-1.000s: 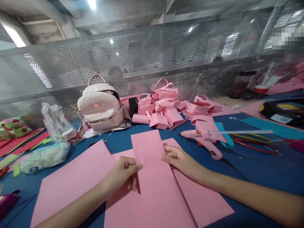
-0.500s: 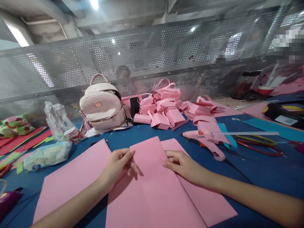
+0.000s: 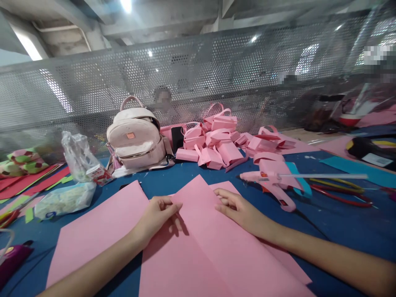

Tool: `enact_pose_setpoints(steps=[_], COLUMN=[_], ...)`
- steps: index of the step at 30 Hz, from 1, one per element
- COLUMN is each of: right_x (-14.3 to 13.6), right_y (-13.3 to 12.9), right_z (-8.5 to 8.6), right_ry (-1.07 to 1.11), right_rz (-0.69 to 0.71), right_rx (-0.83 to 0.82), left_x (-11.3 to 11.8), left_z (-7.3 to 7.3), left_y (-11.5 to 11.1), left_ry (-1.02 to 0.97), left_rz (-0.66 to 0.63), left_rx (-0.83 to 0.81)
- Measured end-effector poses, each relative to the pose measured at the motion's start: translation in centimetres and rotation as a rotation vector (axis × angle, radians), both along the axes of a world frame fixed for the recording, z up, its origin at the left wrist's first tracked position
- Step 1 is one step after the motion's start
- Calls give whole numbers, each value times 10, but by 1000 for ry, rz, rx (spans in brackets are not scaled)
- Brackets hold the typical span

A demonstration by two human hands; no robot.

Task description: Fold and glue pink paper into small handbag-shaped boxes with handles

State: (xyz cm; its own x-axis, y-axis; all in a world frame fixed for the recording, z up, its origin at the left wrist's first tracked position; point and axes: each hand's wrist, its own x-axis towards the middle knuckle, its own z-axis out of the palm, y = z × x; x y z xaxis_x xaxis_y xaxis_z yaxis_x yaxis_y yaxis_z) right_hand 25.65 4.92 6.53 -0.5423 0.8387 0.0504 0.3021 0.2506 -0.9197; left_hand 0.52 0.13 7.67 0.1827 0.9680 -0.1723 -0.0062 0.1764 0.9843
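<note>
Between my hands lies a pink paper sheet (image 3: 198,247), its pointed far corner facing away from me. A diagonal line runs down it; I cannot tell if this is a crease or the edge of a second sheet. My left hand (image 3: 162,214) has the sheet's left edge between thumb and fingers, the other fingers curled. At the right edge, my right hand (image 3: 236,208) pinches the sheet between thumb and fingers. Another pink sheet (image 3: 102,231) lies flat under my left forearm. A further pink sheet (image 3: 227,185) shows partly beneath my right hand.
A pink hot glue gun (image 3: 272,185) with a long glue stick lies right, beside red-handled pliers (image 3: 343,194). Folded pink paper pieces (image 3: 216,144) are heaped at the back, next to a pale backpack (image 3: 136,140). A plastic packet (image 3: 66,200) sits left on the blue table (image 3: 173,175).
The middle paper has spread wider to the right near me, and a diagonal line now shows across it. Its far corner has shifted slightly left. Both hands stay at its edges.
</note>
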Motion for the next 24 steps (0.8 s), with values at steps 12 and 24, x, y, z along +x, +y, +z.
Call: enact_pose_setpoints(steps=[12,24], right_x=[-5,-53], right_y=[4,13], right_z=[13,11], right_ry=[-270,-430], right_rz=[115,247], right_rx=[801,746], left_x=[5,-2], left_z=[1,-5], left_y=[2,-9], left_ry=[28,240], left_rz=[-42,-37], left_rx=[20,137])
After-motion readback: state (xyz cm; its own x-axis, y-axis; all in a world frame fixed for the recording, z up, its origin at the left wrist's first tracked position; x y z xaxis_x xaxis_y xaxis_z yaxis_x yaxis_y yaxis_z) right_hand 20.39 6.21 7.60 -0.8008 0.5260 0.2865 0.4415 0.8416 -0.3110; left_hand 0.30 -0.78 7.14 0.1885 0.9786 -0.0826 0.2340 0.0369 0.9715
